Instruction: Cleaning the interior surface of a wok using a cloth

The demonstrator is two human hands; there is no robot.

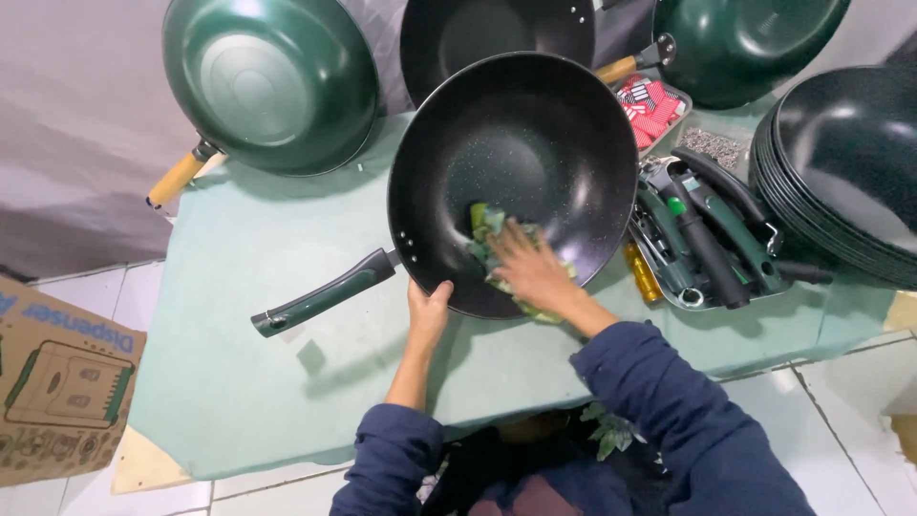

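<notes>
A low table [248, 315] draped in a pale green cloth fills most of the floor space, set on white tiles. On it, near the middle, sits a big black wok [521, 143] with a speckled non-stick inside, tilted up toward the person, its long dark green handle [320, 298] reaching out to the left over the cloth. At the right edge a stack of black pans [845, 162] leans nested together. Behind, a green wok [272, 81] rests upside down with a wooden handle, another dark pan stands beside it, and a third green wok [750, 43] sits at the far right. A cardboard box [57, 382] stands on the tiles to the left. Just right of the black wok lies a metal tray [702, 239] crowded with dark green and black loose handles.

The left hand [427, 311] grips the wok's near rim, thumb hooked over the edge and fingers curled beneath. The right hand [530, 268] lies flat inside the wok, fingers spread and pressing down on a crumpled green patterned rag [485, 229] against the inner wall.
</notes>
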